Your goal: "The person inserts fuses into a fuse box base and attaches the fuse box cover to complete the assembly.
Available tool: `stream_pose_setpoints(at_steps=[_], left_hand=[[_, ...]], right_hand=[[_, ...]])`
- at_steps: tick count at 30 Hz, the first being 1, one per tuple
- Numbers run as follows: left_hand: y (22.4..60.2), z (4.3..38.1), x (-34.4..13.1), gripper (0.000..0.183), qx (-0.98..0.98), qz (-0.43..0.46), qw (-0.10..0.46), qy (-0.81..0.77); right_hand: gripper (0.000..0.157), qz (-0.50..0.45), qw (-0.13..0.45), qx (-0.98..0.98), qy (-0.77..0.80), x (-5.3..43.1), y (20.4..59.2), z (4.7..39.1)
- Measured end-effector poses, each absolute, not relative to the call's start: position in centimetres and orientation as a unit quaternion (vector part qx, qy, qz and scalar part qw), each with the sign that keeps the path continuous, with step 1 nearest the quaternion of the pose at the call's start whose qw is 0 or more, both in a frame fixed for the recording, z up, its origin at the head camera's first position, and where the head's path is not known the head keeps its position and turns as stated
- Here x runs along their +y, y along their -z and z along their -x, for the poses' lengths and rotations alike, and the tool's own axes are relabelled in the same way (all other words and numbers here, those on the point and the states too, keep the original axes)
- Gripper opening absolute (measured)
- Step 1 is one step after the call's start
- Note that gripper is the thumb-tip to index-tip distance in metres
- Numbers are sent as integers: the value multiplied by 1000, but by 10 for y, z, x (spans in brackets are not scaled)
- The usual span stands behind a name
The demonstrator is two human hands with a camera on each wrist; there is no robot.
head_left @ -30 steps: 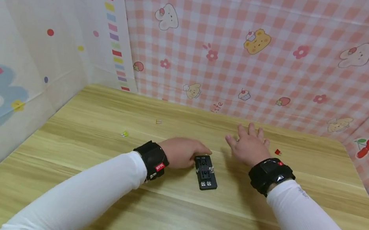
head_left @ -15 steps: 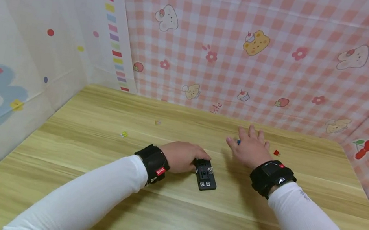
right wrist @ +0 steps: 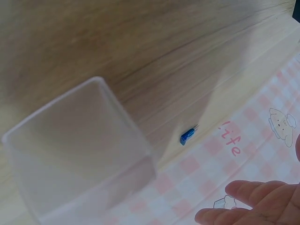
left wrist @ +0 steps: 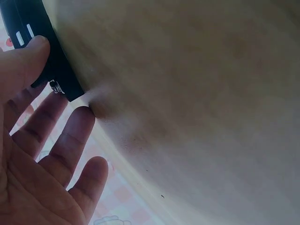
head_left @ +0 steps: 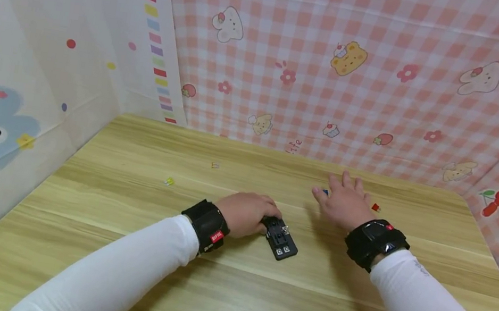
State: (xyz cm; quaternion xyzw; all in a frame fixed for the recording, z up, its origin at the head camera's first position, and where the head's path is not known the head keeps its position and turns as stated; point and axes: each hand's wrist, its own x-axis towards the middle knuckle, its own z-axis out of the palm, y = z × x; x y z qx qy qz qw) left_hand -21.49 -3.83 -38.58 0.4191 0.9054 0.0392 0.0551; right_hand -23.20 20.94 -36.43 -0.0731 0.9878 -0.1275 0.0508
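My left hand (head_left: pixel 245 215) grips the far end of a black fuse block (head_left: pixel 282 242) with metal terminals. In the left wrist view the thumb presses one face of the block (left wrist: pixel 55 61); the other fingers lie beyond it, little finger free. My right hand (head_left: pixel 345 204) spreads its fingers low over the table, holding nothing I can see. Beside its thumb lies a blue blade fuse (head_left: pixel 326 192), its prongs showing in the right wrist view. A red blade fuse (head_left: pixel 375 207) sits just right of that hand.
A yellow blade fuse (head_left: pixel 169 181) and a clear one (head_left: pixel 215 165) lie at the left back of the wooden table (head_left: pixel 228 297). A translucent square-edged plastic piece (right wrist: pixel 79 150) looms close in the right wrist view. Checked cloth (head_left: pixel 306 99) walls the back.
My left hand has come down over the block's far end, and its near end has swung slightly right. The right hand has shifted a little right, and the blue fuse shows beside its thumb.
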Motion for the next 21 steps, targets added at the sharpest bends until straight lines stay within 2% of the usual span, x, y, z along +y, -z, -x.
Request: stream_pose_setpoints(at_steps=[8,21], left_hand=[[387,209,-43,38,913,-402,45,-45],[383,199,-52,36,925,-365,70,-71]], right_hand=[[85,71,44,987,135,220,363,226],[67,84,39,988,120,248,360,225]])
